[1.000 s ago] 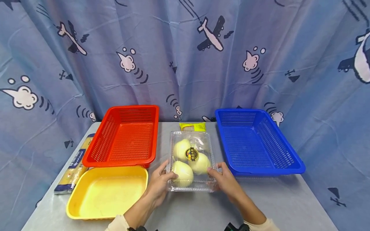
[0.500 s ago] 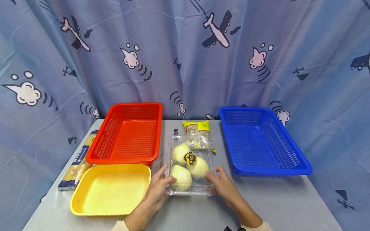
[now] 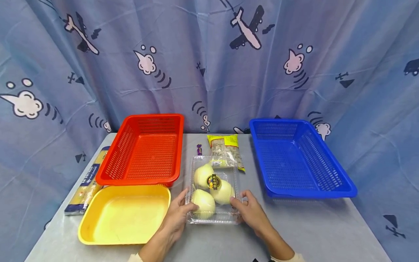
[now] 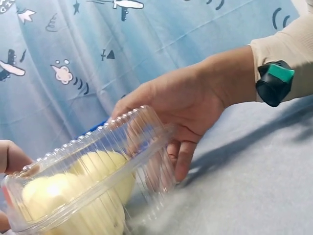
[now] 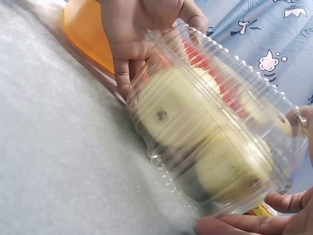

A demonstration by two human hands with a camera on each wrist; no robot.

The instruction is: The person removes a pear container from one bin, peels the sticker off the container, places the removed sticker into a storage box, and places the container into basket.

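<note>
Both hands hold a clear plastic clamshell box over the front middle of the table. Inside lie several pale yellow-green pears, under a lid with a black round sticker. My left hand grips the box's left side, thumb on top and fingers beneath. On the opposite side my right hand has the same kind of grip. In the left wrist view the box is tilted, with the right hand at its far end. The right wrist view shows the left hand across from mine.
A red basket and a yellow tub stand left, a blue basket right. A yellow-topped packet and a purple-wrapped candy lie behind the box. A long yellow and blue packet lies far left.
The box has come slightly nearer to me in both hands, revealing more of the yellow-topped packet and the candy behind it. The head view has shifted a little.
</note>
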